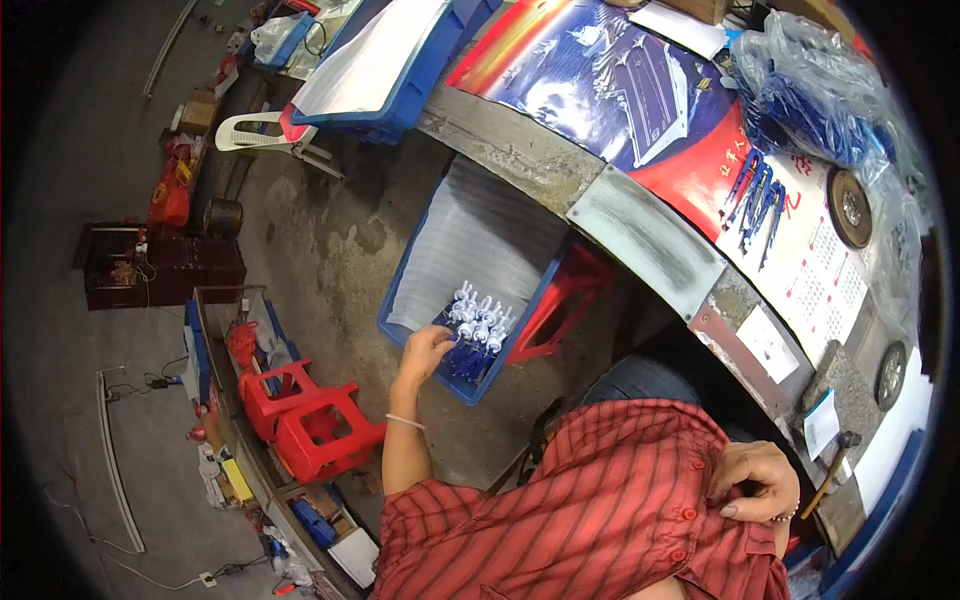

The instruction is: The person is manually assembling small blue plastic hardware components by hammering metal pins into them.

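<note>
The left hand (430, 350), narrowly bent, was beside the parts (480, 330); its grip was unclear. They seemed light, stiff, best held mid-body. The right hand (757, 482) curled, contents hidden.

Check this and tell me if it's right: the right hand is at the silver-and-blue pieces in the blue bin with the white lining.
Wrong hand: the head view shows the left hand at the silver-and-blue pieces in the blue bin with the white lining.
</note>
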A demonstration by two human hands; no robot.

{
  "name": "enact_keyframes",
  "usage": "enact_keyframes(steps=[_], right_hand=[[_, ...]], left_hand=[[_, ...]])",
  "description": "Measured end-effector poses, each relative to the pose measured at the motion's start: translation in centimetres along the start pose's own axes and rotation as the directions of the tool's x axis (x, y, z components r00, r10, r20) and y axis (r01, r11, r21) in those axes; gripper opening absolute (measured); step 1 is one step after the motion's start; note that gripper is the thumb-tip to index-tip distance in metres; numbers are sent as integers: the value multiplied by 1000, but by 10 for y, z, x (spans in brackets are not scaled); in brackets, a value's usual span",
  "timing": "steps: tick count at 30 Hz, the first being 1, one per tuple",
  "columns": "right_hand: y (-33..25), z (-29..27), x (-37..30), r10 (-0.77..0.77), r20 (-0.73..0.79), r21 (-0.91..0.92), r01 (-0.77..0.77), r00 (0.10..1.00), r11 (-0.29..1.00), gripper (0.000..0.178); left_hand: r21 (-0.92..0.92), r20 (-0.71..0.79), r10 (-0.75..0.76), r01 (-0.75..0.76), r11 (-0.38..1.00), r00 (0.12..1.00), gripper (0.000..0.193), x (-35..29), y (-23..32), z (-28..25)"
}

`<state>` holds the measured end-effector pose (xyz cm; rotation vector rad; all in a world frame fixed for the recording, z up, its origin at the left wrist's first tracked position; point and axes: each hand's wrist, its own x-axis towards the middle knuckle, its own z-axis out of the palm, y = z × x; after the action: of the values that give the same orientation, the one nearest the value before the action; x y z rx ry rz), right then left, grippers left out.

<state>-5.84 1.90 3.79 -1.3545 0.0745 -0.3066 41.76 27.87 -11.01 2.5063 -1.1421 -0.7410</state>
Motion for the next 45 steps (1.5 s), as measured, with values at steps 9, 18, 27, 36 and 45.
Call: enact_keyframes(steps=[9, 18, 27, 36, 45], right_hand=[[-3, -4, 1, 17, 39, -80, -13, 999, 997, 16], [-5, 0, -2, 210, -300, -54, -237, 931, 970, 8], [-9, 14, -37, 306, -568, 106, -300, 764, 948, 9], [5, 18, -68, 371, -697, 193, -337, 613, 921, 11], [-1, 4, -48, 219, -603, -74, -328, 767, 942, 12]], left_hand=[[-80, -128, -25, 15, 997, 991, 21, -7, -10, 7], [31, -234, 303, -305, 952, 924, 19, 20, 202, -44], [-297, -71, 769, -750, 591, 635, 32, 122, 415, 63], [2, -21, 610, -610, 792, 792, 51, 185, 455, 117], [-14, -38, 575, -576, 817, 817, 48, 190, 451, 120]])
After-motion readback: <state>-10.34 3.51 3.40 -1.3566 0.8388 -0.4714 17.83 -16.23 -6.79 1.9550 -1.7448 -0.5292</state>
